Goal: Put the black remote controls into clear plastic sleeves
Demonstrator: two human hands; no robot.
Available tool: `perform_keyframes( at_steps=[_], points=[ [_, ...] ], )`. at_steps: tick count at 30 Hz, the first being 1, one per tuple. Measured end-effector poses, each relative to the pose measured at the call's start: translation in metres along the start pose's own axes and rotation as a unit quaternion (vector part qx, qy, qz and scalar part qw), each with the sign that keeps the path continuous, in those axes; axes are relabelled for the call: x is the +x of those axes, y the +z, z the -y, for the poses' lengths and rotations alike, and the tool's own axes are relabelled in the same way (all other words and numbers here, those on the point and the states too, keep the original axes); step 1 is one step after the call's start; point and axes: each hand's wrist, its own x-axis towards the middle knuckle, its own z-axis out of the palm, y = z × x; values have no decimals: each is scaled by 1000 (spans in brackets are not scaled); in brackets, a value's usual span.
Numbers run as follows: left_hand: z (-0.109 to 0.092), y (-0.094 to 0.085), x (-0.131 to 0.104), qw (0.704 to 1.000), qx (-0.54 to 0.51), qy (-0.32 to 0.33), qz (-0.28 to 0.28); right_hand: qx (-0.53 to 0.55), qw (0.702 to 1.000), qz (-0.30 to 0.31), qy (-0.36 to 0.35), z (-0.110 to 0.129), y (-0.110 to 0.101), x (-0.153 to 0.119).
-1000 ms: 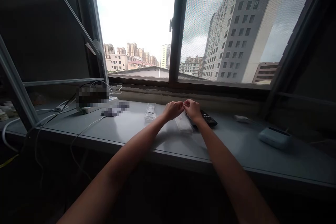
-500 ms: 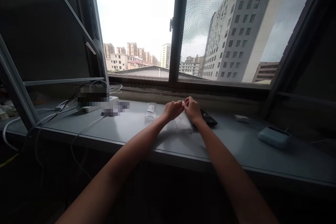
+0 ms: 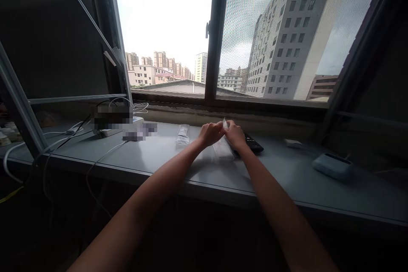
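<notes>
My left hand (image 3: 211, 133) and my right hand (image 3: 235, 134) meet above the desk, fingers closed. Between their fingertips they pinch a small whitish plastic packet (image 3: 225, 124), its tip sticking up. What it contains is too small to make out. Under the hands, clear plastic bags (image 3: 223, 150) lie flat. A black device with keys (image 3: 254, 144), like a calculator or keypad, is partly covered by my right hand and wrist. Off to the left of my left hand lies a stack of clear, whitish packets (image 3: 182, 135).
A power strip (image 3: 137, 120) and white cables are at the back left, beside blurred-out items. A light blue box-like device (image 3: 332, 165) and a white adapter (image 3: 293, 143) sit to the right. Metal shelf posts (image 3: 21, 102) frame the left; the window (image 3: 165, 29) is behind.
The packet's tip now stands up higher between my fingertips. My right hand has shifted slightly and its fingers have curled lower. The things on the desk look unchanged.
</notes>
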Motion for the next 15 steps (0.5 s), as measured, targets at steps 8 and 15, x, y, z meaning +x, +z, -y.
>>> perform_keyframes(
  at_steps=[8,15],
  points=[
    [4,5,0,999,1,31,-18,-31,1000,2,0,-1,-1,0],
    [4,8,-1,996,-65,58,-34,-66,998,-17,10,0,-3,-2]
  ],
)
